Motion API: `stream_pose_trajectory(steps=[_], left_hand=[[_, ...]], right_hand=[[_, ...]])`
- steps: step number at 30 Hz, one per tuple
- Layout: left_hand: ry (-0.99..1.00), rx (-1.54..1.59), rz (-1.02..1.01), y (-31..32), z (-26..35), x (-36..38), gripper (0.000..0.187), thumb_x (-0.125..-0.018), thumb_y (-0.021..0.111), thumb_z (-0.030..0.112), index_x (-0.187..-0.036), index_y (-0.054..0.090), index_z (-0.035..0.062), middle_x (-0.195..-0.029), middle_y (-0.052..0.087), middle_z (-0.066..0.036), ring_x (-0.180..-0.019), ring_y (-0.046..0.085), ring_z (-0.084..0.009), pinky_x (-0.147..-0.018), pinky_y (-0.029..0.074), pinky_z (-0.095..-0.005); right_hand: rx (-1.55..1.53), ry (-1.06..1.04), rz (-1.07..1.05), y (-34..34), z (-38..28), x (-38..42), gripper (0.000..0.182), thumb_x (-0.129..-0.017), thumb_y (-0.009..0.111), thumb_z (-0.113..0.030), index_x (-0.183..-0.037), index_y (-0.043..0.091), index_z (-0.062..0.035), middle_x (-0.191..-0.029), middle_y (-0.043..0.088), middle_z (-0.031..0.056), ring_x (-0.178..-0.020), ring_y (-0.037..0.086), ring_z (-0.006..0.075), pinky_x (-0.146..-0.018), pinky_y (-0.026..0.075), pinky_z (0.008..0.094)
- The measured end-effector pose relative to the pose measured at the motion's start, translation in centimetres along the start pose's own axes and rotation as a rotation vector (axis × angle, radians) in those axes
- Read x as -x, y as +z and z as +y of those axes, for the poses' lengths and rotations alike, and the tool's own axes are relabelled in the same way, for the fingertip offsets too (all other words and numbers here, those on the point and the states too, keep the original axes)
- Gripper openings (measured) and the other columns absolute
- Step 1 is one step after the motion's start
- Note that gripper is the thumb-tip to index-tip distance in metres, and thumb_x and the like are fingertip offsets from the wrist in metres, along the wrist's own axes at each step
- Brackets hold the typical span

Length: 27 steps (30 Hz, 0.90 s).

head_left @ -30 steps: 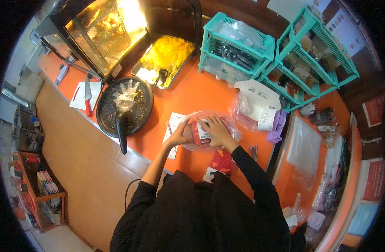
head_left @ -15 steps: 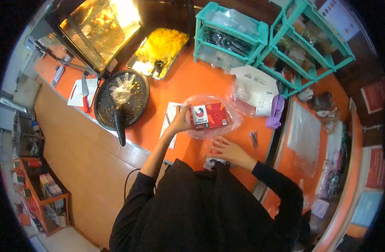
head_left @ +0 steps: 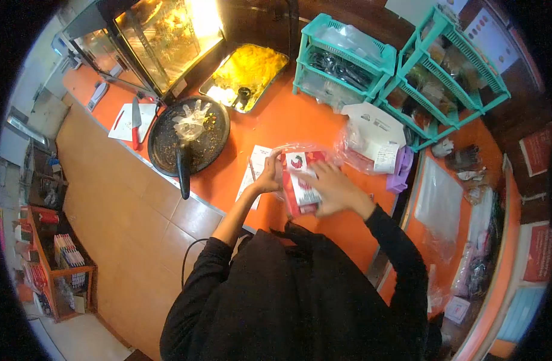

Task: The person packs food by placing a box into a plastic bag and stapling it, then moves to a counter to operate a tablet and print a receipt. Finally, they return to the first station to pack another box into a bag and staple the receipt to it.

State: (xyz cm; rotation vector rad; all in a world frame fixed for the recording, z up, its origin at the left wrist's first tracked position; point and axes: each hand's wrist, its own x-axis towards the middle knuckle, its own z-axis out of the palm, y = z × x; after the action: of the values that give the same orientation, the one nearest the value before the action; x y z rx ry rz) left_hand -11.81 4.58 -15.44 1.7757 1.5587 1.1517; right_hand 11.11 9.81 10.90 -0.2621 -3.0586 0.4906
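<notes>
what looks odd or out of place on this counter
A crumpled clear plastic glove lies in the dirty black pan, among crumbs. The pan's handle juts past the counter edge. Both hands, left hand and right hand, hold the red box in its clear bag; it is tilted.

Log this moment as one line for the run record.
left hand: grips clear bag | right hand: on red box | surface: orange counter
</notes>
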Motion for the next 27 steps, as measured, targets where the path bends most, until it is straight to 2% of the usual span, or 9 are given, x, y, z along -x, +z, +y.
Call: stream_pose_trajectory(steps=[1,3,6,8,10,20,23,26,27], left_hand=[[0.029,-0.107,-0.039,1.3,-3.2,0.1,0.121,-0.050,0.089,0.037,-0.143,0.020,0.0015,-0.143,0.026,-0.023,-0.128,0.025,-0.0438,-0.110,0.025,-0.0510],[0.143,-0.181,-0.063,-0.5,-1.3,-0.5,0.120,-0.052,0.089,0.034,-0.143,0.019,0.0001,-0.143,0.026,-0.024,-0.130,0.026,-0.0434,-0.111,0.024,-0.0495],[0.062,0.088,0.071,-1.9,2.3,-0.6,0.117,-0.054,0.087,0.029,-0.143,0.018,-0.0009,-0.138,0.031,-0.023,-0.130,0.028,-0.0418,-0.111,0.023,-0.0473],[-0.087,0.166,0.019,-1.6,0.4,-0.2,0.114,-0.050,0.087,0.023,-0.142,0.022,0.0040,-0.133,0.034,-0.021,-0.130,0.029,-0.0397,-0.111,0.025,-0.0457],[-0.152,0.189,-0.041,-3.2,3.6,-0.4,0.113,-0.048,0.087,0.020,-0.141,0.023,0.0068,-0.132,0.034,-0.021,-0.131,0.029,-0.0394,-0.111,0.026,-0.0459],[-0.053,0.082,-0.114,-4.4,4.9,-1.7,0.123,-0.044,0.091,0.025,-0.142,0.019,0.0076,-0.134,0.033,-0.023,-0.129,0.031,-0.0416,-0.110,0.028,-0.0465],[0.017,0.032,-0.086,-3.4,2.9,-2.4,0.123,-0.045,0.090,0.026,-0.143,0.018,0.0080,-0.132,0.034,-0.024,-0.130,0.030,-0.0423,-0.110,0.029,-0.0476],[-0.107,-0.063,-0.196,-5.3,4.9,-2.1,0.122,-0.046,0.090,0.028,-0.144,0.019,0.0080,-0.133,0.034,-0.025,-0.131,0.029,-0.0427,-0.109,0.030,-0.0498],[-0.162,-0.120,-0.234,-7.6,7.7,-1.9,0.103,-0.058,0.086,0.024,-0.142,0.028,0.0067,-0.135,0.035,-0.022,-0.128,0.037,-0.0384,-0.104,0.038,-0.0488]], right_hand=[[-0.018,0.020,0.069,0.1,0.7,-1.4,0.110,-0.049,0.082,-0.037,-0.146,0.033,-0.0239,-0.119,0.049,0.0171,-0.114,0.046,0.0373,-0.099,0.036,0.0470],[-0.082,0.050,0.126,0.7,2.1,-3.5,0.113,-0.047,0.083,-0.036,-0.147,0.031,-0.0242,-0.120,0.048,0.0177,-0.115,0.045,0.0382,-0.099,0.036,0.0473],[-0.080,0.046,0.091,3.6,5.0,-5.6,0.118,-0.044,0.083,-0.033,-0.148,0.029,-0.0255,-0.121,0.047,0.0178,-0.115,0.045,0.0384,-0.101,0.035,0.0473],[0.119,0.004,0.069,5.3,6.9,-5.6,0.120,-0.041,0.083,-0.030,-0.148,0.027,-0.0265,-0.121,0.047,0.0176,-0.116,0.044,0.0379,-0.102,0.035,0.0467],[0.111,0.080,0.028,5.1,7.5,-5.2,0.122,-0.041,0.084,-0.029,-0.148,0.026,-0.0267,-0.122,0.048,0.0191,-0.119,0.043,0.0383,-0.103,0.035,0.0461],[0.143,0.148,0.066,6.0,7.9,-4.8,0.122,-0.040,0.086,-0.030,-0.147,0.028,-0.0282,-0.127,0.047,0.0168,-0.122,0.042,0.0367,-0.106,0.031,0.0473],[0.093,0.156,0.047,5.8,7.8,-4.7,0.122,-0.040,0.086,-0.030,-0.147,0.028,-0.0298,-0.129,0.046,0.0169,-0.125,0.040,0.0358,-0.107,0.030,0.0493],[0.058,0.164,0.067,5.8,7.5,-4.3,0.122,-0.040,0.086,-0.031,-0.147,0.028,-0.0301,-0.133,0.044,0.0152,-0.129,0.038,0.0358,-0.108,0.028,0.0514],[0.146,0.122,0.114,5.8,7.0,-3.9,0.119,-0.044,0.085,-0.032,-0.148,0.027,-0.0291,-0.135,0.044,0.0117,-0.130,0.037,0.0350,-0.110,0.027,0.0520]])
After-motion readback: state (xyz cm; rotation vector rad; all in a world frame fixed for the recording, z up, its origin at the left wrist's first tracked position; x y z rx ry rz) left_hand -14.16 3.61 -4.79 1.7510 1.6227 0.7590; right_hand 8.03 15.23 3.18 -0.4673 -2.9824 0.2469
